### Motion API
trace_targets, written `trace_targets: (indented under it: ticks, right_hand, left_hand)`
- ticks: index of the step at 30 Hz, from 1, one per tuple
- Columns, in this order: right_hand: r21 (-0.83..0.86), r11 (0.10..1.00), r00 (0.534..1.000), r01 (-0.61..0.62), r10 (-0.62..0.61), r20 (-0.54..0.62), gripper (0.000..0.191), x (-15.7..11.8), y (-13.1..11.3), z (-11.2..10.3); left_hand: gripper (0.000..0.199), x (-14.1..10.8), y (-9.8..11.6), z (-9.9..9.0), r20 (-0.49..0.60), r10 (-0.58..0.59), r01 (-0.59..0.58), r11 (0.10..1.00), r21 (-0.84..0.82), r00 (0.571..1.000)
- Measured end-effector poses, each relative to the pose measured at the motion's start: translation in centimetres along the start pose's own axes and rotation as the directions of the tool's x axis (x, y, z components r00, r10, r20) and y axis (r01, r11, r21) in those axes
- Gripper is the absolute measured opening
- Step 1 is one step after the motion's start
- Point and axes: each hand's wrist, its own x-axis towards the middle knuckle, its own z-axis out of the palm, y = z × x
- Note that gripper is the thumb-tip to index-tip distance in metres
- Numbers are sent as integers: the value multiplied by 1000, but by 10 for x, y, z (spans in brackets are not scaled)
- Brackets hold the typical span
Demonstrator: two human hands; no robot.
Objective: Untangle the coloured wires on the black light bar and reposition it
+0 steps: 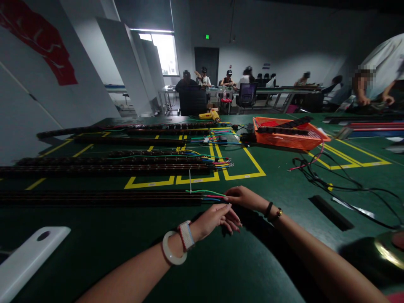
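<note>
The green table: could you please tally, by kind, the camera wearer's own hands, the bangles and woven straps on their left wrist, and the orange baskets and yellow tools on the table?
Own hands: 2 (left hand, right hand)
White bangle: 1
Woven strap: 1
Orange basket: 1
Yellow tool: 1
Total: 6

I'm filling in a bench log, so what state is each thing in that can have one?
Right hand: touching the red wire; grip's firmness unclear
Left hand: fingers bent, hold unclear
Nearest dark bundle: lying flat, coloured wires protruding
White tie: tail sticking out
Orange basket: upright, dark pieces in it
Black cables: loosely tangled
Black strip: lying flat
Green sign: lit
Door: apparently closed
</note>
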Motion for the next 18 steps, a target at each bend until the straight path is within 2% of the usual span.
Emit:
trace_targets:
  ticks: [4,18]
  right_hand:
    - [-48,998,999,-32,33,0,47,4,2,4]
    - [-51,998,999,-23,21,-46,35,2,2,11]
  left_hand:
    - [43,-1,1,0,11,12,-12,1000,15,1000]
    - [41,-1,2,-2,52,19,-20,1000,3,998]
